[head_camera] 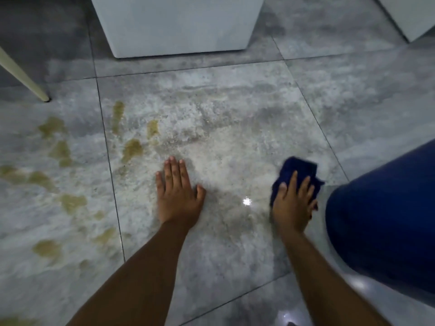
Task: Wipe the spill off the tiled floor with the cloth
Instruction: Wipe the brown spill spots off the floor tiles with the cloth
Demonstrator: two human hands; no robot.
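Observation:
Yellowish-brown spill patches (61,151) lie scattered over the grey tiled floor (235,128), mostly on the left, with some reaching past the grout line near the centre-left. My left hand (177,192) lies flat on the tile with straight fingers, just right of the nearest patch. My right hand (293,203) presses a crumpled dark blue cloth (297,171) onto the floor at the right; the fingers lie over the cloth and its far end sticks out beyond them. The cloth is well away from the spill.
A white box-shaped base (176,27) stands on the floor at the top centre, another white corner (412,15) at the top right. A cream furniture leg (23,76) slants down at the left. My knee in blue trousers (386,220) fills the right side.

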